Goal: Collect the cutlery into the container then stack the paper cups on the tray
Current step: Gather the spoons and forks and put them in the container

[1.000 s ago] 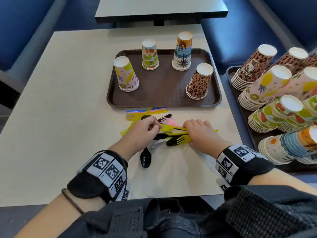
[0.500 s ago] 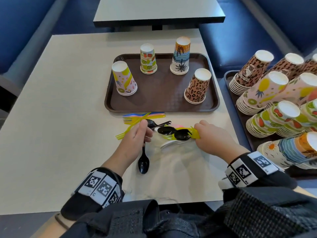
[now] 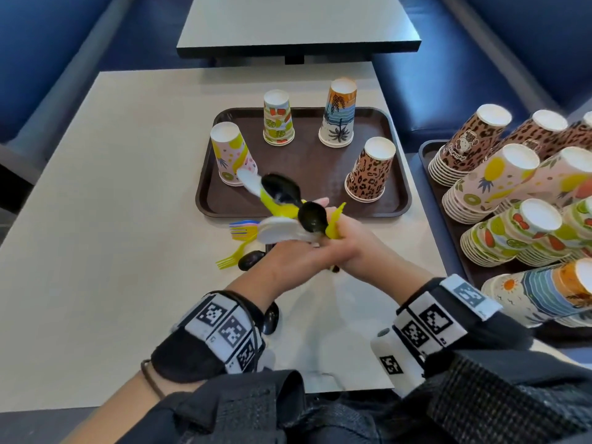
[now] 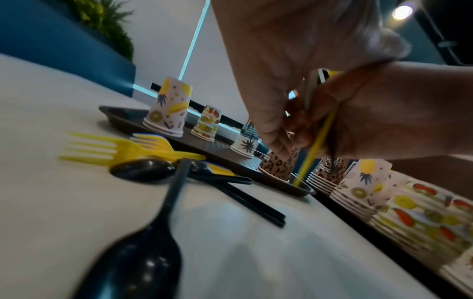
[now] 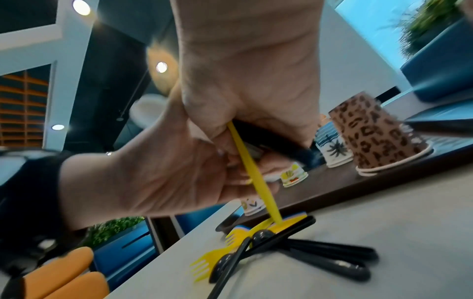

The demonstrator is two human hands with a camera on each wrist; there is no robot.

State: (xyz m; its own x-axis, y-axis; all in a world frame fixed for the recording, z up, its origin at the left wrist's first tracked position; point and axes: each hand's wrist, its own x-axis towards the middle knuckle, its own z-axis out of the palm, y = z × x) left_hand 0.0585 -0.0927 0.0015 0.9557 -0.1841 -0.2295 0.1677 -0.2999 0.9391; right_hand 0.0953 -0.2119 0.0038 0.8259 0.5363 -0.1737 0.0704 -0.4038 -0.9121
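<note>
Cutlery collection is partway: our left hand (image 3: pixel 288 264) and right hand (image 3: pixel 355 248) together grip a bunch of black, white and yellow plastic cutlery (image 3: pixel 288 209) above the beige table (image 3: pixel 96 251); more yellow forks and black spoons (image 4: pixel 143 161) remain, and four patterned paper cups (image 3: pixel 370 169) stand unstacked on the brown tray (image 3: pixel 397 206).

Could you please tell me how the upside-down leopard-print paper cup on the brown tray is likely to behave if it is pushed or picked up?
The upside-down leopard-print paper cup is probably very light, being thin paper. Standing on its wide rim on the brown tray, it would likely slide rather than tip when pushed low. Its thin wall may dent under a firm squeeze.
</note>
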